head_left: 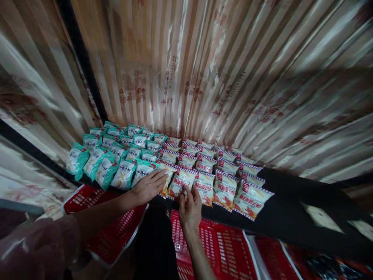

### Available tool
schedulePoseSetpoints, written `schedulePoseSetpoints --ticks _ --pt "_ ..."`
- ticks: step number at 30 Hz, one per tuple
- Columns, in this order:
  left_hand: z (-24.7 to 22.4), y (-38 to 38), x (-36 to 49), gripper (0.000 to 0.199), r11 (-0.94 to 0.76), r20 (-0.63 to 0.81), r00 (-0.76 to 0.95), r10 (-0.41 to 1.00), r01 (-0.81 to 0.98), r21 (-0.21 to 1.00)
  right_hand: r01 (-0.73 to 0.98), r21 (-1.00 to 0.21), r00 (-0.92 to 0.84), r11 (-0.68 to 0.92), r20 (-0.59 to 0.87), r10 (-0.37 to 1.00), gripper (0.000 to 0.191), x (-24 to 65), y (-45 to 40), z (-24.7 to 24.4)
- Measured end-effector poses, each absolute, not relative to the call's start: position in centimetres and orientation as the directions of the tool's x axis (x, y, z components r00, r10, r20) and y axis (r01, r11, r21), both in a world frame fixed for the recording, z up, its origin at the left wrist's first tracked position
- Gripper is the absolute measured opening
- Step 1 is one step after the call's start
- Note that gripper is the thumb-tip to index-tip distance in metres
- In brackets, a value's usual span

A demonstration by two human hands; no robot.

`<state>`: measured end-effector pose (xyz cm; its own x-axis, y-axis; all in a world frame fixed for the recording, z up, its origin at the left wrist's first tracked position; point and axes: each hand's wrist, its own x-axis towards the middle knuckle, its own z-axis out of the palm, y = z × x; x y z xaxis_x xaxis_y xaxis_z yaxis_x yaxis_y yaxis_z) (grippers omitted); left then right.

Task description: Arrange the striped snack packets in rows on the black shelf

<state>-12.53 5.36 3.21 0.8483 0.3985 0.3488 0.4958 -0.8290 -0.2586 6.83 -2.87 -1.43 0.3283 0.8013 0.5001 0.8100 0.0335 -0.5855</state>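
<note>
Rows of teal snack bags (122,174) stand on the left part of a black shelf (287,194). Beside them, rows of cream bags with red lettering and striped edges (225,189) fill the middle. My left hand (150,187) lies with its fingers stretched over a cream bag (168,177) at the border between the two groups. My right hand (190,206) is at the front row, its fingers apart and raised against the lower part of the cream bags, holding nothing visible.
Red baskets (221,243) sit below the shelf's front edge, another (107,237) at the lower left. Pale flat packets (322,217) lie on the shelf at the right. A patterned curtain (186,66) hangs behind, with a black post (83,58) at the left.
</note>
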Motion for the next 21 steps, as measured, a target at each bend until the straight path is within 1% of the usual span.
schedulePoseSetpoints --ticks 7,13,17,21 --pt "2.8 5.5 -12.5 0.026 -0.833 0.364 0.848 0.386 0.490 -0.258 0.789 -0.613 0.348 0.047 0.508 0.788 0.038 7.2 -2.3 -1.8" --pt "2.7 5.5 -12.3 0.025 -0.829 0.383 0.846 0.370 0.487 -0.275 0.817 -0.575 0.323 0.044 0.519 0.791 0.036 6.6 -2.3 -1.5" --pt "2.4 5.4 -12.1 0.026 -0.824 0.381 0.845 0.375 0.493 -0.281 0.790 -0.613 0.385 0.000 0.496 0.778 0.039 6.2 -2.1 -1.4" --pt "2.3 5.3 -11.8 0.030 -0.822 0.399 0.847 0.353 0.484 -0.300 0.771 -0.637 0.402 -0.002 0.484 0.777 0.040 6.5 -1.6 -1.5"
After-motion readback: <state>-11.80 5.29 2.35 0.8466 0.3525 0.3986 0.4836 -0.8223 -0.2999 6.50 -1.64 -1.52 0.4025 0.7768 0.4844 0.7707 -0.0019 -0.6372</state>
